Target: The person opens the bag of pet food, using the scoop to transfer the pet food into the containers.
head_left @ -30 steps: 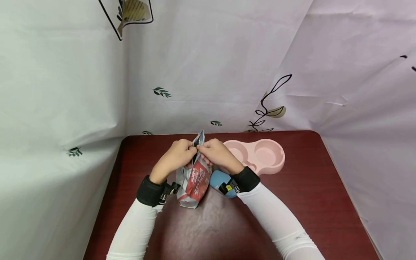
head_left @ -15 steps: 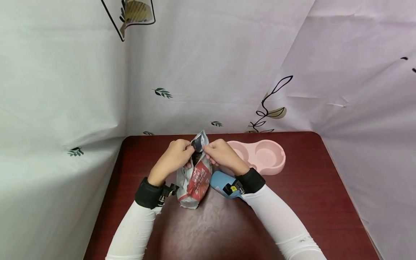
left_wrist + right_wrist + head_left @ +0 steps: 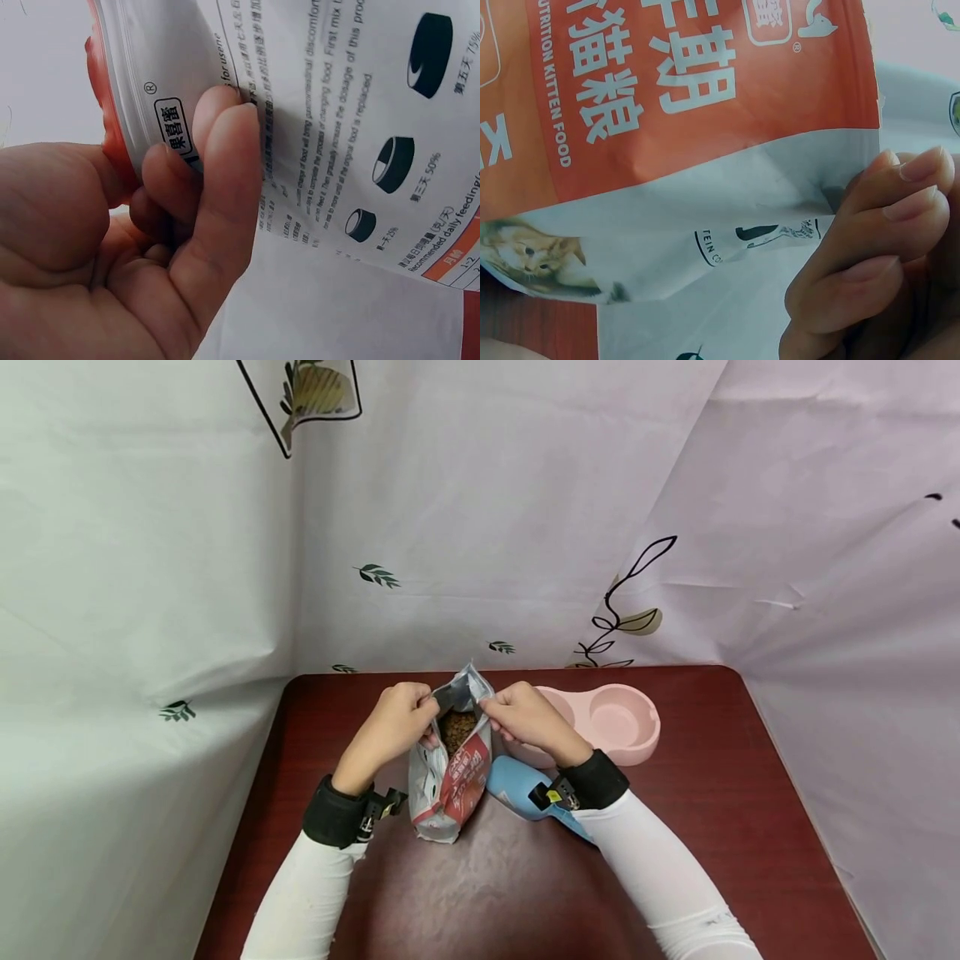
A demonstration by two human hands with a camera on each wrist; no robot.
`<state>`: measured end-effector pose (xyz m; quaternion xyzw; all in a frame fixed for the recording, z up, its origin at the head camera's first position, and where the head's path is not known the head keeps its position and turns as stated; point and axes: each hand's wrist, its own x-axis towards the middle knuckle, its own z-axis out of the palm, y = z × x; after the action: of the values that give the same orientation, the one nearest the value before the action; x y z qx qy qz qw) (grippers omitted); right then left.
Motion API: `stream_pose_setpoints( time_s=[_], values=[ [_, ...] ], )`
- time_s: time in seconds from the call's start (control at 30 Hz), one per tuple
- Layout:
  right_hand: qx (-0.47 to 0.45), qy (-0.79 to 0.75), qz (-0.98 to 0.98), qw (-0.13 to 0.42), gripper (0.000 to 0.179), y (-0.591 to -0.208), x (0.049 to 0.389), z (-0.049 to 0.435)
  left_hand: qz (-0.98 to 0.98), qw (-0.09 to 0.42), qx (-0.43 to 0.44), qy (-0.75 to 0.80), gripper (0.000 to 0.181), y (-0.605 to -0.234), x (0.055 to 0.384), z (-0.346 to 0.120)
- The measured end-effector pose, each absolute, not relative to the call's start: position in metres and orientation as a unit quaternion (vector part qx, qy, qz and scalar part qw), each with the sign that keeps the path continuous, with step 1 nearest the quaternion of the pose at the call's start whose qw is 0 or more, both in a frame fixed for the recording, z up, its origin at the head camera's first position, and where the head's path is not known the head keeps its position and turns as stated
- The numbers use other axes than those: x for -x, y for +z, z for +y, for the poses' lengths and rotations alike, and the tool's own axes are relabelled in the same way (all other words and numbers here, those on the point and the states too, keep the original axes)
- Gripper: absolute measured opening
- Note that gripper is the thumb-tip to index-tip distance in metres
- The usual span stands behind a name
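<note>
A bag of kitten food (image 3: 463, 777), grey-white with a red-orange panel, stands on the table with its mouth spread apart. Brown kibble (image 3: 457, 731) shows inside. My left hand (image 3: 393, 727) pinches the left edge of the mouth; in the left wrist view its thumb and curled fingers (image 3: 225, 195) hold the printed rim. The opposite edge is pinched by my right hand (image 3: 536, 720), whose fingers (image 3: 855, 292) appear beside the bag's corner in the right wrist view. Below the right wrist lies a blue scoop (image 3: 517, 785), its handle partly covered by the sleeve.
Behind the right hand sits a pink double bowl (image 3: 637, 752), partly hidden by that hand. The dark red table (image 3: 720, 827) ends at a back edge against a pale patterned cloth (image 3: 480, 527).
My hands have moved apart, left hand to the left and right hand to the right. The bag's mouth has widened from nearly closed, and kibble has come into sight.
</note>
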<state>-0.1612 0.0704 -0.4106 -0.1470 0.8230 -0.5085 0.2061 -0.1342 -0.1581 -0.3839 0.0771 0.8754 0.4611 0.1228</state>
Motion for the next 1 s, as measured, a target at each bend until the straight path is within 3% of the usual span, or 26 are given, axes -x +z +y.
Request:
stream_pose_setpoints(
  time_s=[0.63, 1.0],
  values=[
    [0.153, -0.491, 0.833, 0.203, 0.045, -0.407, 0.161, 0.085, 0.883, 0.103, -0.091, 0.448, 0.036, -0.377, 0.13, -0.167],
    [0.172, -0.424, 0.877, 0.146, 0.043, -0.412, 0.164, 0.106, 0.887, 0.106, -0.098, 0.438, 0.037, -0.374, 0.13, -0.178]
  ],
)
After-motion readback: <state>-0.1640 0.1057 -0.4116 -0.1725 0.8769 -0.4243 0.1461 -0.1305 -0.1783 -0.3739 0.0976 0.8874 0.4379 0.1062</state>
